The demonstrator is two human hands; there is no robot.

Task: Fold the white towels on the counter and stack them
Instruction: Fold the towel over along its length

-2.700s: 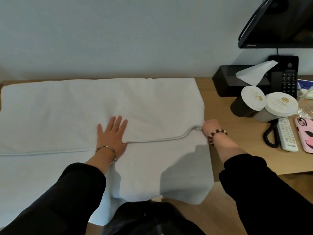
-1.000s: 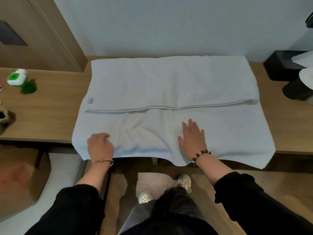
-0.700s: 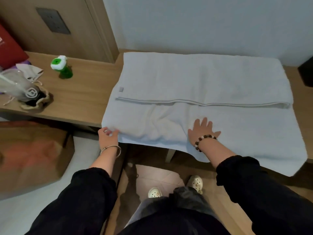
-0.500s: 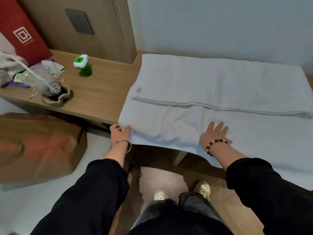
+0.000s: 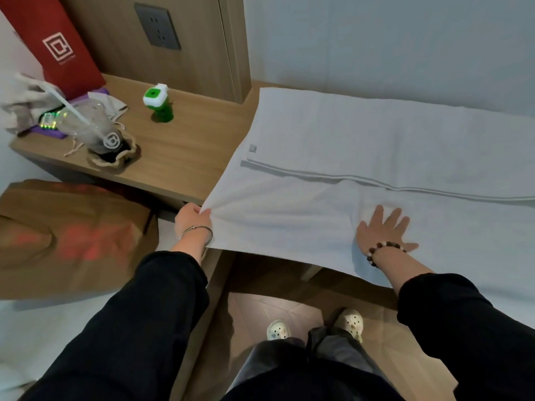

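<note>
Head view, left hand [image 5: 192, 219] pinching towel [image 5: 362, 157] corner, right hand [image 5: 382, 231] flat atop

The one head-worn camera is looking forward and steeply down on the white towel [image 5: 362, 134] from just above its near edge, facing the wall beyond it. It is sitting close: the towel is running out of frame on the right, and the person's shoes [image 5: 348, 324] are showing straight below its near edge. Left of the towel, the wide lens is taking in the counter [image 5: 185, 151] and a green bottle [image 5: 159, 104].
</note>
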